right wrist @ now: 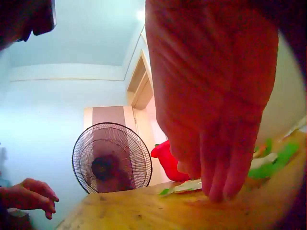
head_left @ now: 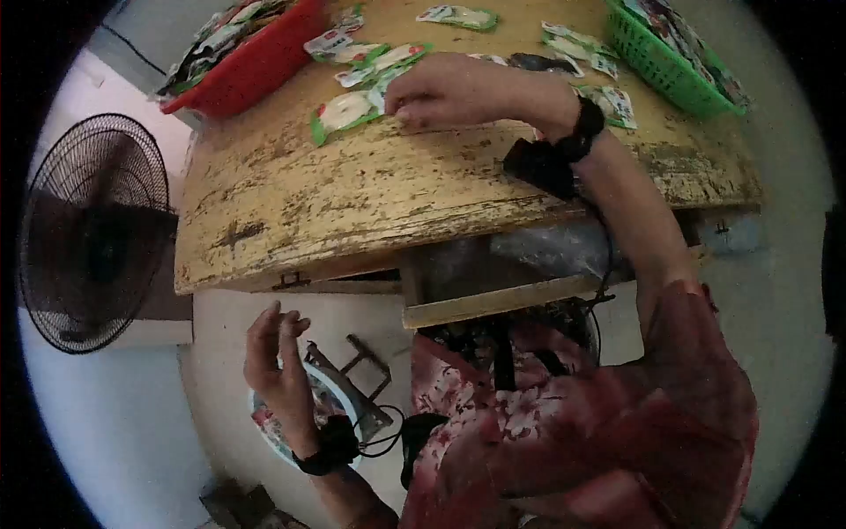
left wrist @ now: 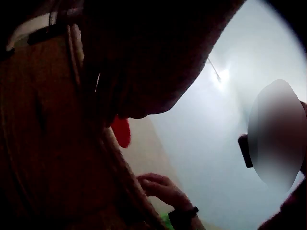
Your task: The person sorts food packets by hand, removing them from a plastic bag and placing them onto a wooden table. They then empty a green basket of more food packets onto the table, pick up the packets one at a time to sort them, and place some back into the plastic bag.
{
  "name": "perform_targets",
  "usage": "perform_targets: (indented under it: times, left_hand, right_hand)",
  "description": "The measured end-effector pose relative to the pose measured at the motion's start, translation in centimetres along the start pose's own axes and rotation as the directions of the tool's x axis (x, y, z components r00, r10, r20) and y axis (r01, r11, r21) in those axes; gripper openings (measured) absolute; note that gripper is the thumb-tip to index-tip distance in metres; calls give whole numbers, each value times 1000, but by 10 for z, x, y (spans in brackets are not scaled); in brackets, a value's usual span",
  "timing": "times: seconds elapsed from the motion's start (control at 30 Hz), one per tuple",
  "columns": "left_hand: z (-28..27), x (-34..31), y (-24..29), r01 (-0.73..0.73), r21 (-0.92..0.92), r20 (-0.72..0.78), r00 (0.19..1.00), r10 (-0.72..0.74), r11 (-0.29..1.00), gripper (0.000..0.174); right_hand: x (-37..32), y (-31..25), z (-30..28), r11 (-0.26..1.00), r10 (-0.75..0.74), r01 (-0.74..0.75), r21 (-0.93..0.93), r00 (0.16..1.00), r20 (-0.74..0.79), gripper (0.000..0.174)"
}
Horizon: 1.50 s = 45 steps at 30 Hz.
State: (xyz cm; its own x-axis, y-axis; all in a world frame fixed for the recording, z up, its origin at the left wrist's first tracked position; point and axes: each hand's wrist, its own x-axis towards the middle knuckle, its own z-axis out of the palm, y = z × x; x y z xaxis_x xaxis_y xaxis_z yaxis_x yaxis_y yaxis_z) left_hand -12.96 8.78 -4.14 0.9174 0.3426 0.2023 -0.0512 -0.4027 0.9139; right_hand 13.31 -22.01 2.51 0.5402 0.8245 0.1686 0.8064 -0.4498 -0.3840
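Note:
My right hand [head_left: 436, 93] reaches over the worn yellow table, its fingertips right beside a green-edged packet [head_left: 345, 111] with pale contents. In the right wrist view the right hand [right wrist: 216, 105] points down with long, nearly straight fingers [right wrist: 235, 167], and a green-and-white packet [right wrist: 184, 187] lies beside them. Part of another packet is hidden behind that hand. Off the table's left front edge, my left hand [head_left: 280, 366] hangs in the air with loosely bent fingers, holding nothing. The left wrist view is mostly dark.
Several similar packets [head_left: 458, 16] lie across the table [head_left: 291, 194]. A red basket [head_left: 256, 66] and a green basket [head_left: 670, 70], both filled with packets, stand at the back corners. A drawer [head_left: 493, 300] juts out in front. A fan [head_left: 97, 234] stands left; a blue-rimmed basin [head_left: 339, 388] sits below.

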Motion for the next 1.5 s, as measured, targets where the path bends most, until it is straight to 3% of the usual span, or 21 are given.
perform_targets:
  times: [0.03,0.07,0.17,0.2,0.23,0.3,0.4,0.47,0.6,0.7,0.77,0.9,1.0,1.03,1.13,1.23,1.37,1.4,1.5]
  left_hand:
    - [14,0,15,12,-14,76,997,-11,1000,27]
    - [26,5,22,-125,12,185,975,120,992,25]
    - [63,1,47,-283,34,325,910,257,959,25]
    - [74,-4,61,-394,84,364,867,340,915,25]
    - [84,-8,67,-338,4,391,867,310,941,24]
    - [100,-10,70,-493,-1,442,780,443,870,30]
    - [110,-15,76,-394,-45,544,761,354,918,31]
    - [115,-19,69,-335,-65,550,774,314,940,31]
    - [124,-24,68,-217,-138,522,813,257,966,30]
    - [136,-25,77,-126,-208,585,779,227,970,28]
    - [148,-26,86,-172,-197,625,737,259,965,26]
    - [166,-28,95,-214,-175,642,715,276,961,24]
    - [170,-33,89,-15,-231,700,692,177,973,26]
    - [170,-33,89,52,-256,715,682,153,965,27]
    - [165,-32,92,44,-329,704,677,214,943,32]
    - [162,-34,95,96,-178,722,689,64,979,33]
    - [147,-24,98,95,-164,610,792,25,982,18]
    - [147,-24,101,-22,-240,500,854,143,971,18]
    - [122,-19,98,-154,-260,331,913,238,953,22]
  right_hand:
    - [-1,3,1,999,-46,46,27,999,-14,24]
    - [-2,8,1,995,-90,91,50,996,-29,24]
    - [-24,-9,-11,986,-133,125,-112,989,-59,25]
    - [-41,-27,-18,986,-97,80,-149,989,-109,24]
    - [-56,-33,-20,993,-77,60,-97,980,-184,24]
    - [-89,-40,-24,999,-43,48,7,943,-331,23]
    - [-152,-64,-22,986,143,-81,142,850,-507,23]
    - [-195,-88,-19,948,302,-217,231,839,-453,28]
    - [-242,-117,18,938,342,-332,96,852,-395,39]
    - [-254,-127,46,874,421,-479,-80,829,-367,41]
    - [-261,-123,63,826,467,-542,-155,812,-351,39]
    - [-261,-134,70,902,316,-421,-101,799,-512,28]
    - [-253,-155,75,961,172,-270,-55,743,-647,20]
    - [-248,-159,80,970,137,-233,-64,750,-647,21]
    - [-231,-167,91,989,37,-118,-92,788,-614,24]
    - [-215,-171,108,992,-29,-58,-115,769,-639,27]
    - [-205,-173,101,995,-103,79,-67,782,-614,30]
    - [-204,-173,99,995,-97,91,-42,764,-638,30]
    - [-211,-170,98,995,-59,98,17,721,-691,31]
